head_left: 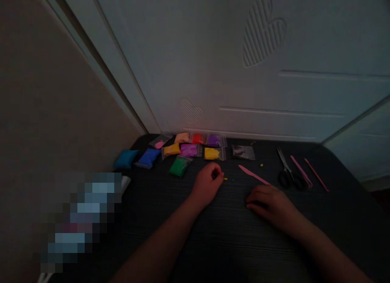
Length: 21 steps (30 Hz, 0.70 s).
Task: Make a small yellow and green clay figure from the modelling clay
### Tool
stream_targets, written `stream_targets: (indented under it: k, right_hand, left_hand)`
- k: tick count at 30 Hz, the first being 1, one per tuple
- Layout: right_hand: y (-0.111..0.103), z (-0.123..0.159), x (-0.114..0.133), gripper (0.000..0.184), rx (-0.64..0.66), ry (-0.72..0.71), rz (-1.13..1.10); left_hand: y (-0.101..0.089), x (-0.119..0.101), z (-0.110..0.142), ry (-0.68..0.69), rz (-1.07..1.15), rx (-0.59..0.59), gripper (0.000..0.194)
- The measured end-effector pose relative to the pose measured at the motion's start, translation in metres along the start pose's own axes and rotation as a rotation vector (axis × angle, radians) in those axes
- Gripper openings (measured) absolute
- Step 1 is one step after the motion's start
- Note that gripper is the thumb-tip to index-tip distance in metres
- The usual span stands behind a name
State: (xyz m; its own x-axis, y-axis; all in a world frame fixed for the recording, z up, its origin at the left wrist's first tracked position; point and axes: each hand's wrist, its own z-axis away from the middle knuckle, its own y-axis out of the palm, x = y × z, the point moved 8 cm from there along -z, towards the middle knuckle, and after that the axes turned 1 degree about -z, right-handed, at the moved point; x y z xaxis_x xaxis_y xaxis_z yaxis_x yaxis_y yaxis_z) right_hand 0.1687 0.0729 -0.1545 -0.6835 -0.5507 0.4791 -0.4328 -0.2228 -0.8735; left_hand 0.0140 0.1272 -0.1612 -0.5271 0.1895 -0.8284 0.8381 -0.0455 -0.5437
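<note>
On a dark table (213, 238) my left hand (207, 184) rests with its fingers curled into a pinch, right beside a tiny yellow bit (225, 178); what the fingers hold, if anything, is too dark to name. My right hand (269, 204) lies on the tabletop with fingers bent loosely downward, just below a pink plastic knife tool (253, 176). Behind the hands lie several small bags of coloured clay, among them green (179, 166), yellow (212, 153) and blue (148, 157).
Black-handled scissors (286, 172) and two pink sticks (307, 173) lie at the right. A small yellow speck (261, 165) sits near a dark bag (243, 152). A white panelled door (258, 72) stands behind the table. A blurred patch (82, 218) is at the left.
</note>
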Motion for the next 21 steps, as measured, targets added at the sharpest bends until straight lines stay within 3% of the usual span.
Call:
stream_targets:
  k: [21]
  right_hand:
    - [-0.0019,0.002,0.0,0.015,0.004,-0.007,0.037]
  left_hand:
    - [0.0009,-0.0019,-0.0004,0.03,-0.038,0.017,0.007]
